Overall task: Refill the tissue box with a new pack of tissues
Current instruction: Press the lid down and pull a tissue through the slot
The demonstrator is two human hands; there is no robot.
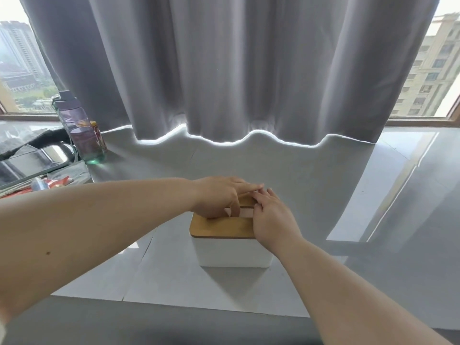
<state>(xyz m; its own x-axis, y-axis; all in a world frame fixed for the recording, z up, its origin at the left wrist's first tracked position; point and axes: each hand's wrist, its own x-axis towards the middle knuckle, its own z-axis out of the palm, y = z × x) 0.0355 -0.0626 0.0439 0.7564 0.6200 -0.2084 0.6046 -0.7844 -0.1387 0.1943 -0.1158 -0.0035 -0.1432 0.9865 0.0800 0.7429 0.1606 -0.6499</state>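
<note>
A white tissue box [231,252] with a wooden lid [221,227] stands on the pale sill in the middle of the view. Both hands rest on top of the lid. My left hand [219,195] reaches in from the left, its thumb dipped into the lid's slot, where something white and pink [245,212] shows. My right hand [271,217] lies flat on the lid's right end, fingers pressing beside the slot. Whether the left fingers pinch a tissue is hidden.
A grey curtain [224,70] hangs just behind the box. At the left stand a purple water bottle [79,128] and a small jar [95,130], with a dark bag, a phone-like slab [29,163] and wrappers beside them. Windows flank the curtain.
</note>
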